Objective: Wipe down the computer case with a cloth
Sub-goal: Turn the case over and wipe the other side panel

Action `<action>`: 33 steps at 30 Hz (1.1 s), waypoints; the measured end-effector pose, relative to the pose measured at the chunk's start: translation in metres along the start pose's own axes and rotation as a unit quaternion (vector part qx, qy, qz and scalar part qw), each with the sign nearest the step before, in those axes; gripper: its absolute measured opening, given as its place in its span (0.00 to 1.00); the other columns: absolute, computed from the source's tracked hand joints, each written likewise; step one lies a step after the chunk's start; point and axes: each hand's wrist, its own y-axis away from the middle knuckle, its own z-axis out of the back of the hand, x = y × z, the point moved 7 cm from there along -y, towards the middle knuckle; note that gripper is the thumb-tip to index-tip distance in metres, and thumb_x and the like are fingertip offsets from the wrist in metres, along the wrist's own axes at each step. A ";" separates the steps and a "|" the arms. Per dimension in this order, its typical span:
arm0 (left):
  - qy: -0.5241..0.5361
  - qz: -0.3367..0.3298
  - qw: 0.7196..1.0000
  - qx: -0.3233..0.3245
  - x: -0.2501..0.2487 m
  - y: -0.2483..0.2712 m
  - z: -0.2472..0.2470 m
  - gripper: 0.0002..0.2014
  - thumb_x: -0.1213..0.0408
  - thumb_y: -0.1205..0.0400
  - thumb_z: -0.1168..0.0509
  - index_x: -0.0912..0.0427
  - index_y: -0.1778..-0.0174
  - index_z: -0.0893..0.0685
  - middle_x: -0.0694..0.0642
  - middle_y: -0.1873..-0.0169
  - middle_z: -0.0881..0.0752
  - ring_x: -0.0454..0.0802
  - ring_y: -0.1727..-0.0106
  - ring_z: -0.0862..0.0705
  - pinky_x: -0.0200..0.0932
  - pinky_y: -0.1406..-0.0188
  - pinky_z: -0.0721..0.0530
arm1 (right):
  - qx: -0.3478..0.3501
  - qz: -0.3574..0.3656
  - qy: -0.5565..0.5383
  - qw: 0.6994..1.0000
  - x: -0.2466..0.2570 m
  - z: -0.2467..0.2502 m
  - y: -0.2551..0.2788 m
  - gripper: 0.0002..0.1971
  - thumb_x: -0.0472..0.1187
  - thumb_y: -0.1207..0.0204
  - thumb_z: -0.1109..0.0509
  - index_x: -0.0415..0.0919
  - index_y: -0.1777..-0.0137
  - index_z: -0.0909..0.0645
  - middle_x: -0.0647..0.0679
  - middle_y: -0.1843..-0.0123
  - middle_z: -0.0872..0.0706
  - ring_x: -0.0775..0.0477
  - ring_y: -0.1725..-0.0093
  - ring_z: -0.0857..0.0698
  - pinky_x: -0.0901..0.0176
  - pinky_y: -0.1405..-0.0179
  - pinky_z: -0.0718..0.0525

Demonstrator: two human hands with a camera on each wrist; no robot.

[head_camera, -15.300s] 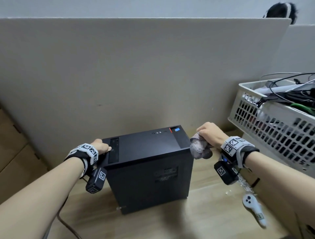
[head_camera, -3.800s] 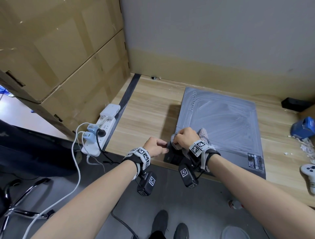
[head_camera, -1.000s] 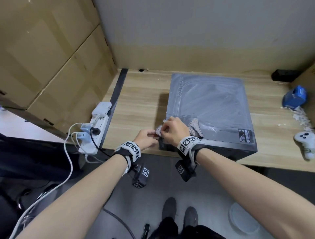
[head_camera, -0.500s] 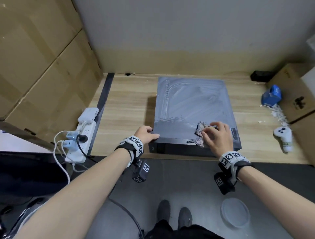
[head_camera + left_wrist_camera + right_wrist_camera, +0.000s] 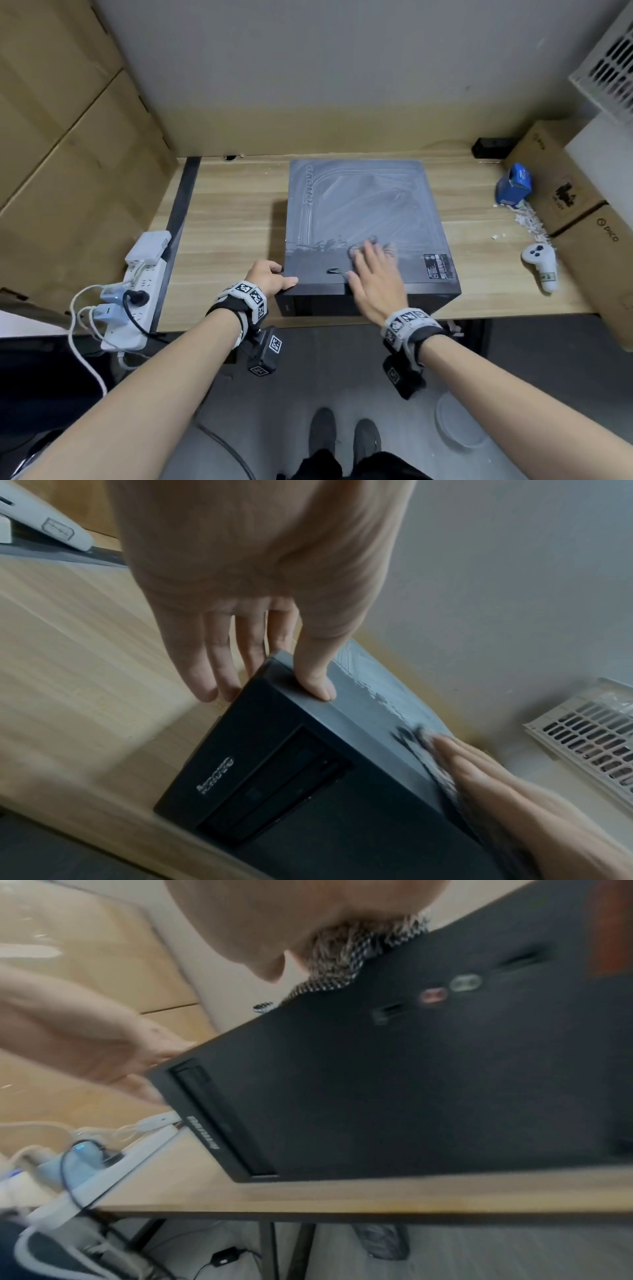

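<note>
The black computer case [image 5: 359,205] lies on its side on the wooden desk [image 5: 222,222], its dusty grey top panel streaked by wiping. My left hand [image 5: 270,279] grips the near-left corner, thumb on top and fingers down the left side [image 5: 260,669]. My right hand [image 5: 373,274] lies flat on the near middle of the panel and presses the grey patterned cloth [image 5: 389,246] under its straight fingers. The cloth [image 5: 346,958] sticks out past the palm at the case's front edge and is mostly hidden under the hand. The case front [image 5: 274,764] faces me.
A white power strip [image 5: 137,291] with plugs and cables lies at the desk's left edge. On the right are a white controller [image 5: 541,263], a blue box [image 5: 513,185], paper scraps and cardboard boxes [image 5: 565,192]. Large cartons [image 5: 68,137] stand left. A white basket [image 5: 609,58] sits top right.
A second ago both hands held the cloth at the near-left corner. The right hand swept it right along the near edge, came back left and now lies flat; the left hand stays at the corner.
</note>
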 end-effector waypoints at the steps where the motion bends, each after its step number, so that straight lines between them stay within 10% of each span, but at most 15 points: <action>1: 0.000 0.004 1.000 0.001 0.001 -0.001 0.000 0.32 0.59 0.29 0.19 0.63 0.30 0.20 0.57 0.37 0.15 0.56 0.35 0.17 0.54 0.30 0.20 | 0.013 0.023 -0.003 1.000 0.016 -0.003 -0.006 0.28 0.55 0.13 0.54 0.42 0.17 0.37 0.40 0.14 0.39 0.40 0.15 0.43 0.42 0.14 0.52; 10: -0.014 0.060 0.998 0.012 -0.008 -0.003 -0.003 0.18 0.63 0.27 0.21 0.64 0.45 0.15 0.58 0.46 0.14 0.56 0.45 0.16 0.47 0.48 0.19 | 0.018 0.127 -0.016 0.992 0.013 0.001 -0.009 0.26 0.51 0.14 0.50 0.44 0.19 0.30 0.40 0.17 0.31 0.38 0.17 0.35 0.43 0.14 0.45; 15: -0.078 0.057 0.995 0.020 -0.028 0.001 -0.019 0.55 0.38 0.37 0.21 0.66 0.21 0.33 0.62 0.25 0.26 0.61 0.26 0.25 0.53 0.28 0.25 | -0.003 0.028 -0.030 0.999 -0.090 0.022 0.023 0.24 0.49 0.11 0.47 0.46 0.18 0.32 0.41 0.16 0.33 0.39 0.15 0.38 0.53 0.15 0.52; 26: -0.097 0.075 0.992 0.000 -0.033 -0.006 -0.029 0.55 0.44 0.32 0.20 0.68 0.18 0.43 0.63 0.20 0.32 0.62 0.22 0.30 0.53 0.27 0.29 | 0.040 -0.049 -0.049 0.997 -0.144 0.016 0.048 0.32 0.55 0.14 0.59 0.41 0.14 0.41 0.41 0.12 0.45 0.39 0.13 0.49 0.53 0.15 0.55; 33: -0.074 0.077 0.994 0.003 0.020 -0.076 -0.034 0.65 0.31 0.61 0.17 0.59 0.29 0.28 0.53 0.35 0.17 0.55 0.36 0.16 0.54 0.32 0.19 | 0.118 -0.084 -0.054 0.988 -0.152 0.014 -0.016 0.33 0.57 0.11 0.54 0.40 0.12 0.53 0.41 0.11 0.59 0.44 0.12 0.61 0.52 0.16 0.66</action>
